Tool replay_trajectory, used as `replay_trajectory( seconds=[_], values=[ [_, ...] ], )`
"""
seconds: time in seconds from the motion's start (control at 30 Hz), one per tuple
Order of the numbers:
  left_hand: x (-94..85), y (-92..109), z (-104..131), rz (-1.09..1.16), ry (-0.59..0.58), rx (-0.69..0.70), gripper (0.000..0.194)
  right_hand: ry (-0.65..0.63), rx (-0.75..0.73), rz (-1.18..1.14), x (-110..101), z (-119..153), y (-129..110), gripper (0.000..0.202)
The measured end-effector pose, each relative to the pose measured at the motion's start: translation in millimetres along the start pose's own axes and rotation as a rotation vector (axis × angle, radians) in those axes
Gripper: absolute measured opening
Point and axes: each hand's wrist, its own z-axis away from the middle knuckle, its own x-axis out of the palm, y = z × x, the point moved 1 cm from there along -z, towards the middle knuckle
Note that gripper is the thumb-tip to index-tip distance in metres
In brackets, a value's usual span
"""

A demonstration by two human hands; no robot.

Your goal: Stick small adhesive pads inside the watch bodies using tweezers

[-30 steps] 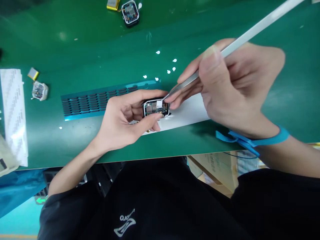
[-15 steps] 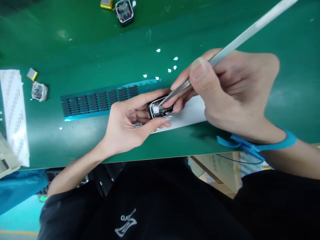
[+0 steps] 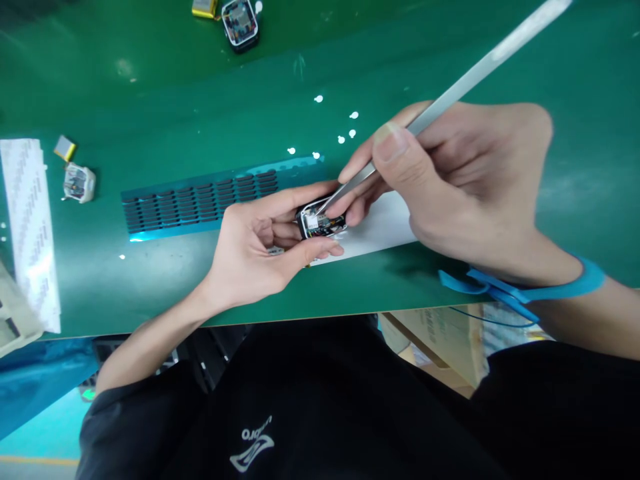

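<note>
My left hand (image 3: 260, 247) grips a small black watch case (image 3: 324, 220) by its edges, the open side up so that its circuit board and wires show. Between the thumb and fingers of my right hand (image 3: 450, 180) is a pair of metal tweezers (image 3: 440, 103), slanting down to the left. The tips reach inside the case, at a whitish part of the board. Fingertips of my right hand also rest at the case's right end. Whether the tips pinch anything is too small to tell. Under both hands lies a white sheet (image 3: 385, 223).
A blue strip with rows of dark adhesive pieces (image 3: 200, 203) lies behind my left hand. Several small white stickers (image 3: 341, 140) dot the green table (image 3: 165, 87). Further off are a black opened case (image 3: 240, 25) and a white opened case (image 3: 79, 183), each beside a battery.
The tweezers and my right hand have shifted slightly left, with the tips still inside the case. My left hand holds the case almost unmoved.
</note>
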Motion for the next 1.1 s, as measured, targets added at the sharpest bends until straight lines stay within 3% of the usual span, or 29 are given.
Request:
replay_trajectory(
  seconds=[0.3, 0.43, 0.53, 0.63, 0.8, 1.0, 1.1],
  values=[
    [0.8, -2, 1, -0.016, 0.001, 0.016, 0.043, -0.015, 0.004, 0.035, 1, 0, -2, 0.034],
    [3.2, 1, 3, -0.088, 0.011, 0.032, 0.027, -0.056, -0.014, 0.083, 1, 2, 1, 0.034],
    [-4.6, 14, 4, -0.216, 0.031, 0.069, 0.022, 0.062, -0.084, -0.01, -1, 0, 5, 0.028],
    [-26.1, 37, 3, -0.457, 0.037, 0.11, 0.024, 0.226, -0.105, -0.008, -5, -2, 9, 0.021],
    [-58.0, 54, -5, -0.787, -0.102, 0.231, 0.023, -0.033, -0.132, 0.385, -11, -5, 19, 0.023],
    [-55.0, 41, -12, -0.918, -0.081, 0.294, 0.014, -0.177, -0.168, 0.507, -15, -6, 29, 0.026],
    [-52.6, 39, -14, -0.974, -0.137, 0.35, 0.017, -0.226, -0.212, 0.548, -15, -5, 32, 0.025]
  ],
)
